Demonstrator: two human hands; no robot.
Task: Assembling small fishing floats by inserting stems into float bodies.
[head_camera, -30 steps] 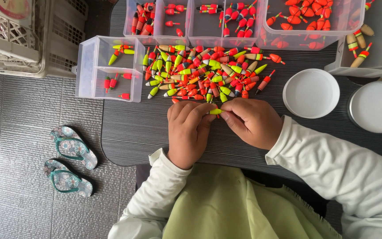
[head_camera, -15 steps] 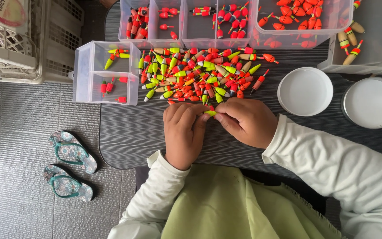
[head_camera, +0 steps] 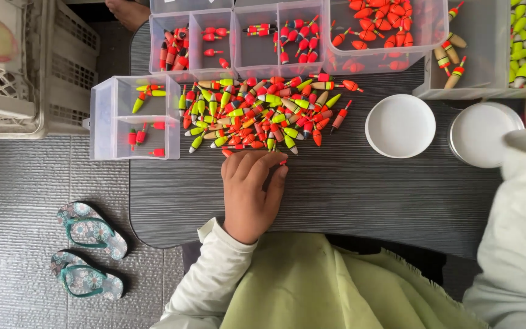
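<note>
The left hand (head_camera: 249, 192) rests on the dark tabletop (head_camera: 366, 189), its grip pressed together, fingertips (head_camera: 275, 163) pinching a small red float (head_camera: 283, 162) at the near edge of the float pile (head_camera: 263, 113). The right hand is out of view past the right edge; only its pale sleeve (head_camera: 518, 244) shows, so its grip cannot be told. A white dish (head_camera: 400, 125) sits right of the pile, a clear divided box (head_camera: 134, 119) left of it.

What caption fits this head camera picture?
Left hand rests at the edge of a pile of fishing floats on a dark table.

Two patterned flip-flops (head_camera: 86, 248) on grey floor, white crate (head_camera: 38, 67), two round white lids (head_camera: 400, 125)
</note>
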